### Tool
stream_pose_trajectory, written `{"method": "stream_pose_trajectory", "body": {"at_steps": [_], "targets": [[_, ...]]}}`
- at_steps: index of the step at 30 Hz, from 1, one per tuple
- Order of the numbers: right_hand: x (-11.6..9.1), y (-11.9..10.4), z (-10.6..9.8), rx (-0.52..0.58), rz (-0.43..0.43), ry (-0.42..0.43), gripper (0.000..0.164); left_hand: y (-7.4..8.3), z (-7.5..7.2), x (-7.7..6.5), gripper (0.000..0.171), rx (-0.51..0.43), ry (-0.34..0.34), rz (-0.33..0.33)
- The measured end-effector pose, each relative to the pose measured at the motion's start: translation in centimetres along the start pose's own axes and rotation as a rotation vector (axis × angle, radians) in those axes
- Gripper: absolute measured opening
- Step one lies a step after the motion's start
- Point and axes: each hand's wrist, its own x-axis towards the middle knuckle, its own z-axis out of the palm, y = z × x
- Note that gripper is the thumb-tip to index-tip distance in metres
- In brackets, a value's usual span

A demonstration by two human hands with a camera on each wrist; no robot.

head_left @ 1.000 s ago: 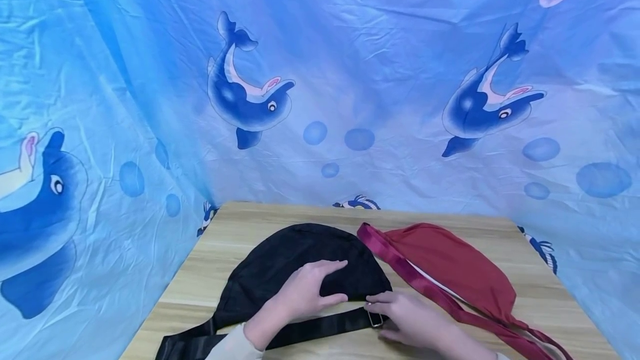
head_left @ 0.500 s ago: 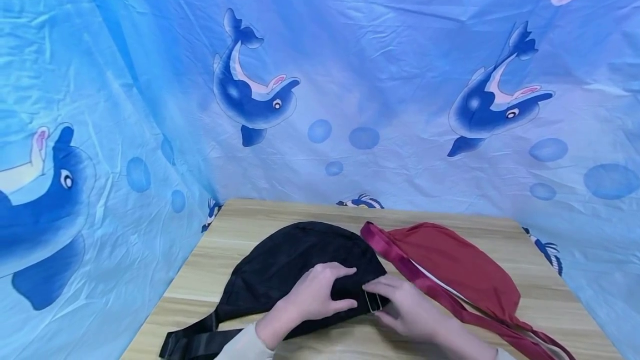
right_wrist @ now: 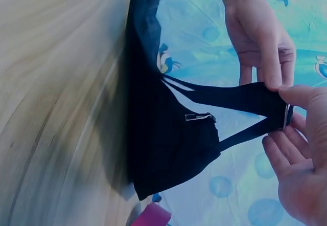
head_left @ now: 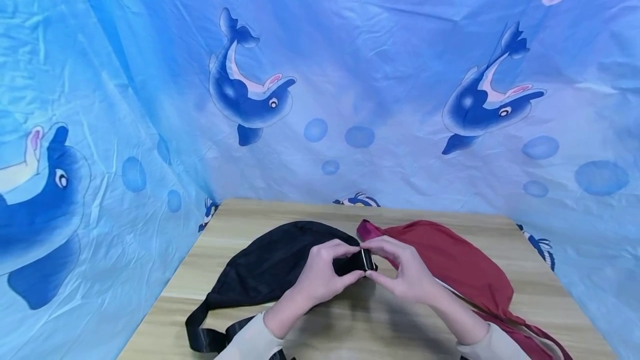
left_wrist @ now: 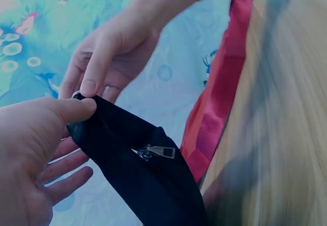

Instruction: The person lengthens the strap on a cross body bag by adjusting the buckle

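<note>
A black waist bag (head_left: 270, 265) lies on the table, its strap (right_wrist: 232, 97) raised off the surface in front of it. My left hand (head_left: 320, 274) pinches the strap between thumb and fingers. Directly opposite, my right hand (head_left: 407, 271) pinches the metal buckle (head_left: 368, 260) at the strap's end, with the fingertips of both hands nearly meeting. The right wrist view shows the strap running back from the buckle (right_wrist: 287, 116) in two bands. A metal zipper pull (right_wrist: 199, 117) hangs on the bag below the hands.
To the right lies a red waist bag (head_left: 455, 260), its strap trailing toward the front right. A loop of black strap (head_left: 205, 338) rests at the front left. Blue dolphin-print cloth (head_left: 320, 71) hangs behind and beside the wooden table (head_left: 250, 210).
The buckle and strap have risen from the table with the right hand. My left hand has moved from above the bag to pinch the strap beside the buckle.
</note>
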Motion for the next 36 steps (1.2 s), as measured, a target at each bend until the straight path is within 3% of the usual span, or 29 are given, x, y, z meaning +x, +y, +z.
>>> {"method": "stream_pose_trajectory", "body": {"at_steps": [5,9,17,23,29,36], "targets": [[0.5,-0.2,0.1,0.094,0.11,0.031,0.047,-0.1,-0.4,0.3,0.039,-0.101,0.021,-0.032],[0.7,-0.4,0.2,0.122,0.172,0.045,0.045,-0.2,-0.6,0.4,0.038,-0.099,0.012,-0.056],[1.1,-0.8,-0.4,0.302,0.345,0.008,0.05,0.3,-0.5,1.0,0.04,-0.085,-0.003,-0.119],[0.8,-0.2,-0.5,0.359,0.444,-0.007,0.046,0.3,-0.1,1.2,0.047,0.013,-0.019,-0.025],[0.7,0.2,-0.4,0.392,0.476,-0.021,0.046,-0.2,0.5,1.1,0.056,0.016,-0.004,0.009],[0.9,0.5,-0.6,0.328,0.433,-0.022,0.043,-0.5,1.0,1.0,0.042,-0.004,0.0,-0.039]]}}
